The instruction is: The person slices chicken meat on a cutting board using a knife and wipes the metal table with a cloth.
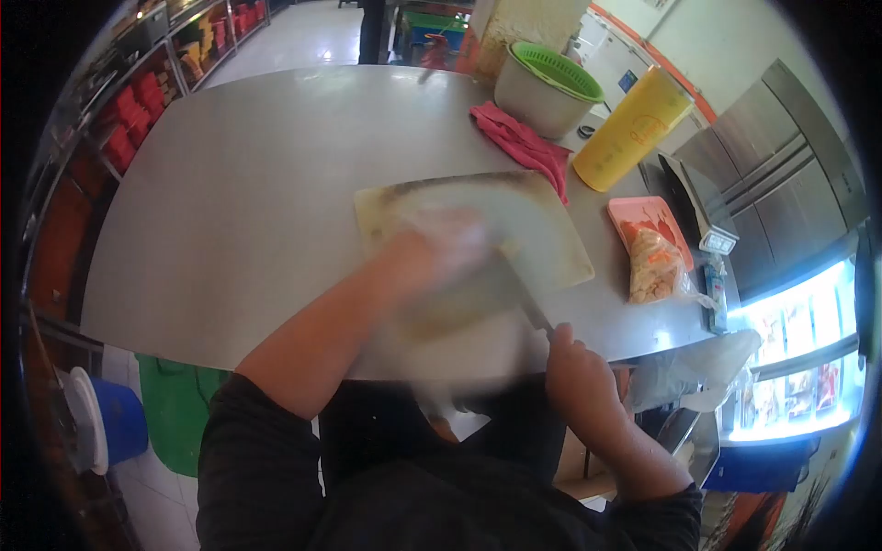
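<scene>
In the head view, my right hand (581,372) is closed round the handle of a knife (531,305), its blade pointing up and left over the cutting board (542,220). My left hand (450,241) is over the board beside the blade; motion smears its fingers, and whitish translucent material shows about it. A small pale yellow piece (511,246) shows near the knife's tip. Between my forearms, at the table's near edge, is a blurred pale rounded thing (469,354), possibly a bowl; I cannot make out what it holds.
The board rests on a metal table (230,193). To its right are a pink cloth (524,142), a basin with a green strainer (551,83), a yellow cylinder (634,129), a pink tray (657,220), a bag of food pieces (654,271) and a scale (700,207).
</scene>
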`<state>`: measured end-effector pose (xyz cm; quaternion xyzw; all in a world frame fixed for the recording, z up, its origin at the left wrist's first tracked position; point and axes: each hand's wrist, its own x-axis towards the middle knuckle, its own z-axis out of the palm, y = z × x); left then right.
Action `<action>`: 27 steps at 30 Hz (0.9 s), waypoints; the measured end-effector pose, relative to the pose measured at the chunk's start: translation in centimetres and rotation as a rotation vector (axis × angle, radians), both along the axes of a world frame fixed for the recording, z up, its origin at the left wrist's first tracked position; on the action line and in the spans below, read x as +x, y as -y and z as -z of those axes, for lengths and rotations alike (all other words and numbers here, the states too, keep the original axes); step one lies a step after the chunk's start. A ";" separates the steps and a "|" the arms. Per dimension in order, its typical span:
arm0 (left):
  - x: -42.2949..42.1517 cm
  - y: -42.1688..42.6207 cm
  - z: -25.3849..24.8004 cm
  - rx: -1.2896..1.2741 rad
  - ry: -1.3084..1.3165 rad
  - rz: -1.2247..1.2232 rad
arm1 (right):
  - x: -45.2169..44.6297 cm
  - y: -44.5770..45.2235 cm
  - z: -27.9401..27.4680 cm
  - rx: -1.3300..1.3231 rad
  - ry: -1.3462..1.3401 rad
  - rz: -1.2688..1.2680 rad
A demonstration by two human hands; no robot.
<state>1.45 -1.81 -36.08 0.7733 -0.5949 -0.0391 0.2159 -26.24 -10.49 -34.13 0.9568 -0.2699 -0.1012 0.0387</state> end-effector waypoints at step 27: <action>2.2 -0.2 2.0 0.135 0.220 -0.075 | -1.5 8.3 0.1 0.259 0.340 0.190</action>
